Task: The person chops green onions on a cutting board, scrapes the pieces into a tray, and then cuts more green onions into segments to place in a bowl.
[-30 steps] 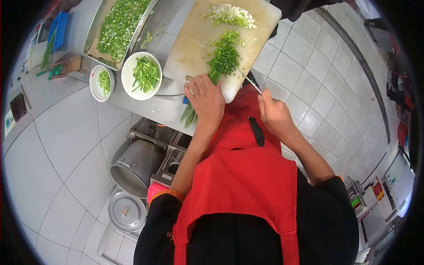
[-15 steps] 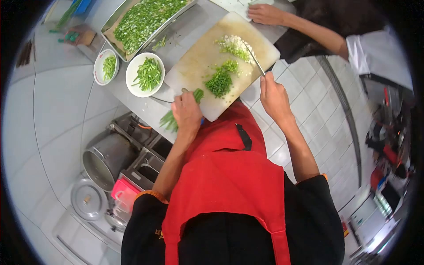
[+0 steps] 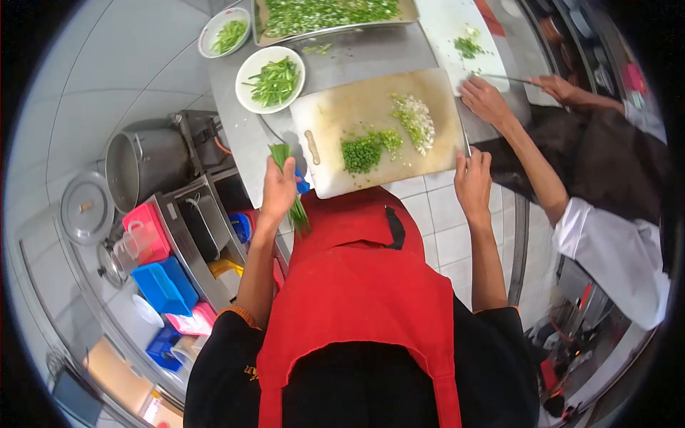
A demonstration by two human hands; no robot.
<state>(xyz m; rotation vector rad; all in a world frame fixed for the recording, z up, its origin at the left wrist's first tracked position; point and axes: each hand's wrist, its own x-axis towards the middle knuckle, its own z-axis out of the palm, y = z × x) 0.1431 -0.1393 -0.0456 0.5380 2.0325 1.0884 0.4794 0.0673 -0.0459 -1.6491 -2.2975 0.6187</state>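
My left hand (image 3: 279, 187) is closed round a bunch of long green stalks (image 3: 298, 216), just off the near left corner of the cutting board (image 3: 330, 114). A knife (image 3: 467, 135) is in my right hand (image 3: 473, 178), its blade upright along the board's right edge. On the board lie a dark green chopped heap (image 3: 361, 155), a smaller light green one (image 3: 390, 140) beside it, and a curved band of white and pale green pieces (image 3: 414, 123) to the right.
Behind the board are a bowl of cut green stalks (image 3: 274, 80), a smaller bowl (image 3: 230, 37) and a tray of chopped greens (image 3: 328, 17). At the right a co-worker's hands (image 3: 486, 100) are by a white board (image 3: 457, 20), one holding a knife. A pot (image 3: 146, 167) stands left.
The view has turned, bringing the co-worker into sight. My left hand has lifted the stalks away from the chopped heap. My right hand has moved the knife from the heap, past the white pieces, to the board's right edge.
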